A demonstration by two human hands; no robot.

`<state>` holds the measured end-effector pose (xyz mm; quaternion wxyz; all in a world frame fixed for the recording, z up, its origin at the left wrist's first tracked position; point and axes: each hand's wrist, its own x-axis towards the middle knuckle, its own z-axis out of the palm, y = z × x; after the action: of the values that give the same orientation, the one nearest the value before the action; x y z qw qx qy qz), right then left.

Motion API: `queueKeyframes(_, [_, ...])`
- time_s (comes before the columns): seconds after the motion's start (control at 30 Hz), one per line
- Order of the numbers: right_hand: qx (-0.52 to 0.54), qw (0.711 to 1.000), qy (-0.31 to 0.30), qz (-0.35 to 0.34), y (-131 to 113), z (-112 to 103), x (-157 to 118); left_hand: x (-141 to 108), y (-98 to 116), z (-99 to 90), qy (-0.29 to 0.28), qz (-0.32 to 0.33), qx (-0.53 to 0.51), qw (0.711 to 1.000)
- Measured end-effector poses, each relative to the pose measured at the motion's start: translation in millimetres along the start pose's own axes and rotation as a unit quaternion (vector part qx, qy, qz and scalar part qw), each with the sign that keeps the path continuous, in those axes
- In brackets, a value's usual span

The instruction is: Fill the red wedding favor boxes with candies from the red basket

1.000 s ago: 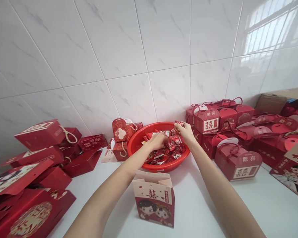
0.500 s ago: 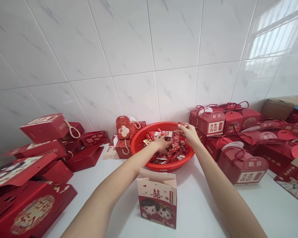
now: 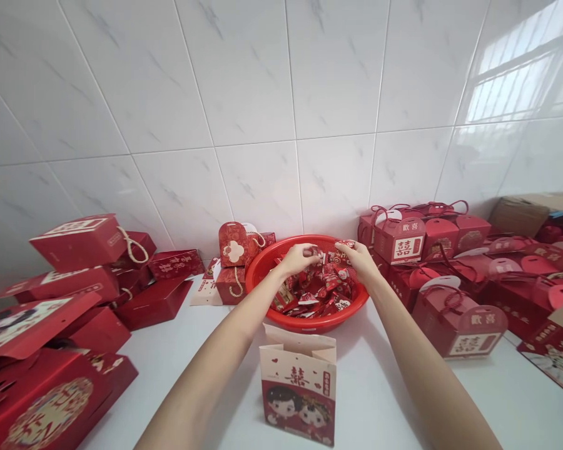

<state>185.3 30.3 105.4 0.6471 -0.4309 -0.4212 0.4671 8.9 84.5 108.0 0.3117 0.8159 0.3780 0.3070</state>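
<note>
While L box stack (image 3: 75, 244) leans uneven w/ boxes at odd angles: could slide if bumped; cause = loose stacking, prob. not firm.

Small boxes (image 3: 233, 250): stacked nr basket's L side, one atop another; top one could tip if basket got shoved L.

L hand (image 3: 299, 261): over basket, fingertips bent & close together at a bit of red wrapper; can't tell if it's clamped or just touched. If only lightly pinched, could drop back in pile.

Basket (image 3: 308, 324): red, wide, on white tabletop (image 3: 366, 387), btwn both forearms; pressing on rim could tilt or skid it.

Wrapped packets (image 3: 331, 284): loose pile in basket, below & nr both hands; slick-looking wrap + jumble = easy to grab wrong one or several.

Paper bag (image 3: 298, 394): upright, top open, just in front of basket; looks light, so L forearm (image 3: 225, 340) pulling back could knock it over.

R hand (image 3: 360, 262): thumb & fingers clamped on red packet (image 3: 344, 244), which sticks out L past tips, over basket's far R part. Held by edge only, so could slip.

R handled boxes (image 3: 406, 244): piled, cords looped up, beyond R hand; a cord could snag fingers if hand swung R.
</note>
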Motion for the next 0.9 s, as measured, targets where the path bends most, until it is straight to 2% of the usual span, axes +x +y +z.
queueKeyframes(0.13, [-0.035,0.997,-0.042,0.055,-3.9,2.4,-5.4,0.8,1.6,-1.9,0.087,0.045,-0.066,0.993])
queueKeyframes(0.23, [-0.044,0.992,-0.065,0.096,-5.0,2.1,-5.5,-3.0,8.2,1.0,0.113,0.093,-0.060,0.987])
queueKeyframes(0.33, [0.002,0.985,-0.100,0.137,-7.1,0.0,-3.7,-7.8,14.6,4.5,0.060,0.125,-0.015,0.990])
queueKeyframes(0.43, [0.042,0.982,-0.115,0.142,-9.9,-2.4,-3.9,-11.0,17.2,7.4,-0.005,0.145,0.000,0.989])
queueKeyframes(0.57, [0.035,0.985,-0.128,0.108,-10.8,-2.8,-7.7,-11.4,16.7,9.2,-0.009,0.143,-0.031,0.989])
queueKeyframes(0.67, [0.037,0.991,-0.094,0.093,-9.1,-1.7,-8.0,-10.6,17.0,9.9,0.013,0.137,-0.017,0.990])
queueKeyframes(0.77, [0.080,0.995,-0.022,0.058,-7.5,-2.0,-4.2,-11.6,19.4,12.0,0.088,0.112,0.034,0.989])
queueKeyframes(0.8, [0.096,0.994,0.001,0.044,-7.2,-2.6,-2.6,-12.7,20.8,13.3,0.090,0.103,0.046,0.990])
queueKeyframes(0.83, [0.112,0.993,0.021,0.031,-7.0,-3.2,-1.0,-14.3,22.5,15.1,0.065,0.100,0.054,0.991])
queueKeyframes(0.9, [0.139,0.989,0.048,0.017,-6.8,-4.5,1.3,-18.5,26.6,19.9,-0.061,0.111,0.072,0.989])
